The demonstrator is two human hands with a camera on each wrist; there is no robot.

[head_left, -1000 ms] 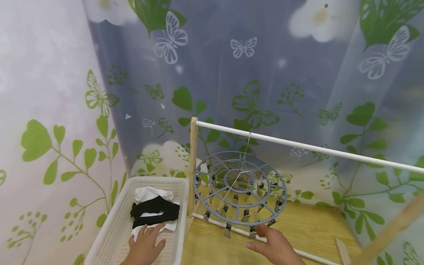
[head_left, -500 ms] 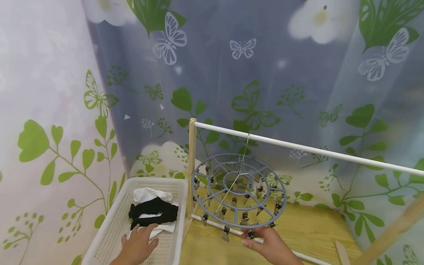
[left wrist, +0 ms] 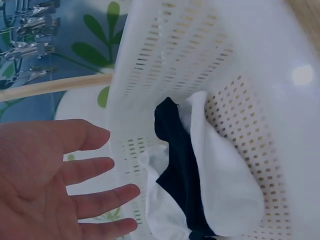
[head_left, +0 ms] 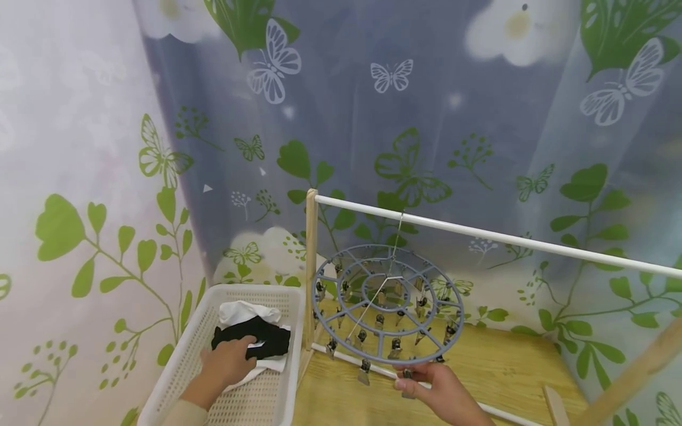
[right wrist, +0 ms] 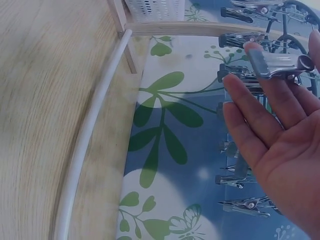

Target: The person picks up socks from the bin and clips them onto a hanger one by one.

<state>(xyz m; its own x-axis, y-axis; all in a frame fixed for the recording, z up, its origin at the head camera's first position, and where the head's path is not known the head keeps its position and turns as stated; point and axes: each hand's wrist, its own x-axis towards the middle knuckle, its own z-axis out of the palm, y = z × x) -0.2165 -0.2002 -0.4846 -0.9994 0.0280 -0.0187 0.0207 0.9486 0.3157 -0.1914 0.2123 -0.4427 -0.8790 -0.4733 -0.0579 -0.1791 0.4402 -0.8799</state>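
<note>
My left hand (head_left: 226, 362) is over the white laundry basket (head_left: 290, 390), above a black cloth (head_left: 272, 340) lying on white cloth (head_left: 247, 310). In the left wrist view its fingers are spread and extended, apart from the dark cloth (left wrist: 182, 165) and the white sock-like piece (left wrist: 225, 185). My right hand (head_left: 442, 390) is at the near rim of a round grey clip hanger (head_left: 380, 346). A metal clip (right wrist: 280, 64) lies across its fairly straight fingers in the right wrist view; the thumb is partly cut off at the frame edge.
The hanger hooks onto a white rail (head_left: 479, 236) joined to a wooden post (head_left: 311, 266). A lower white bar (head_left: 506, 414) runs above the wood-grain surface (head_left: 479, 355). Several other clips hang around the rings. A slanted wooden leg (head_left: 634, 373) stands at right.
My left hand has moved forward from the near edge of the cloths to over the black one. The right hand has come up against a clip at the hanger's near rim.
</note>
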